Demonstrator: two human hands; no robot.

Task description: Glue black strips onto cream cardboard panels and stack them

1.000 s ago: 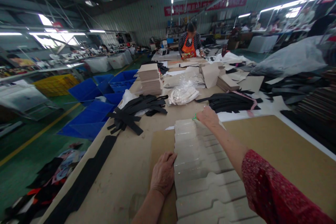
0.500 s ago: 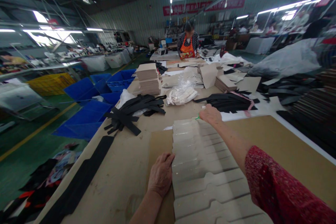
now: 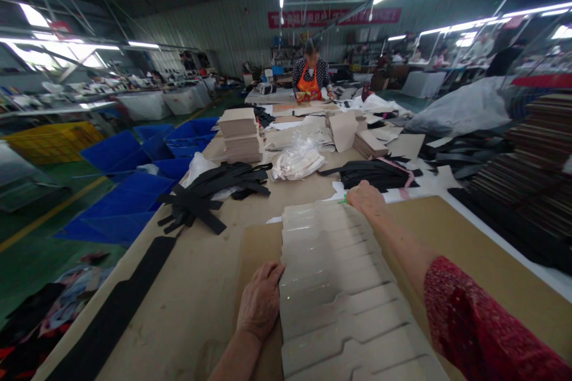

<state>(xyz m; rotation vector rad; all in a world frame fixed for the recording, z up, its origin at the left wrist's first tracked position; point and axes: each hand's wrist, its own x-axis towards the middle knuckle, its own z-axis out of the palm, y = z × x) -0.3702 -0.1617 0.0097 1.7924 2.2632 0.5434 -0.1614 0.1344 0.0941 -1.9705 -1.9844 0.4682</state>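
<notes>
A long row of overlapping pale grey cut pieces [image 3: 335, 286] lies on a brown cardboard sheet [image 3: 456, 238] in front of me. My left hand [image 3: 260, 300] rests flat against the left edge of the row, fingers together and touching the pieces. My right hand [image 3: 365, 197] reaches to the far end of the row, fingers curled down over a small green object [image 3: 344, 200] that I cannot make out. My right arm wears a red patterned sleeve [image 3: 482, 333].
Black strips [image 3: 210, 190] lie in a heap at the left, a further black pile [image 3: 375, 171] beyond my right hand. A stack of tan card [image 3: 240, 134], a plastic bag [image 3: 298, 161] and blue bins [image 3: 134, 190] stand behind. A person in an orange apron [image 3: 309, 78] works at the far end.
My head has turned slightly, shifting the scene leftwards. My right hand stays at the far end of the row, moved a little right; my left hand has not left the edge.
</notes>
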